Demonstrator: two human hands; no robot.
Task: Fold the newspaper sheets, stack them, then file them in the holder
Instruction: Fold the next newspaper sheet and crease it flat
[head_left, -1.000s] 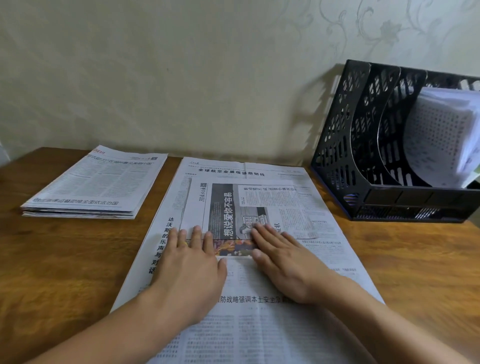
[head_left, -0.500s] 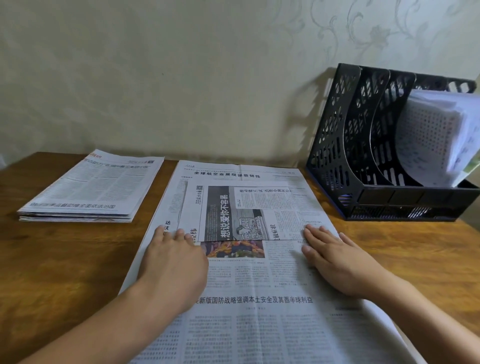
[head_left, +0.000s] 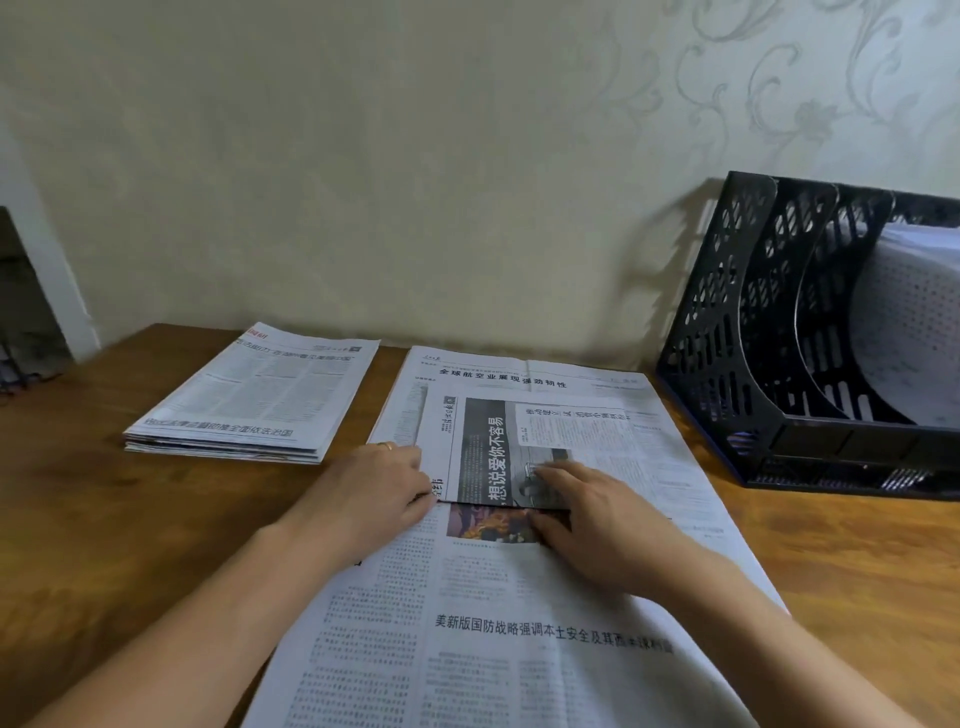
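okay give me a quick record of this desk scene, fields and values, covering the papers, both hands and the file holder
Open sheet: newspaper sheet spread on wooden desk
Folded piece: small folded newspaper lying on the sheet
Left hand: resting at the folded piece's left edge
Right hand: fingers flat, pressing its near edge
Stack: folded newspapers, far left
Holder: black file holder, right, paper in a far slot

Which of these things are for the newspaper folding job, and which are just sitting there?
For the job:
folded newspaper, under the left hand and right hand
open newspaper sheet
stack of folded newspapers
black file holder

Just there:
white papers in the holder
wooden table
wall
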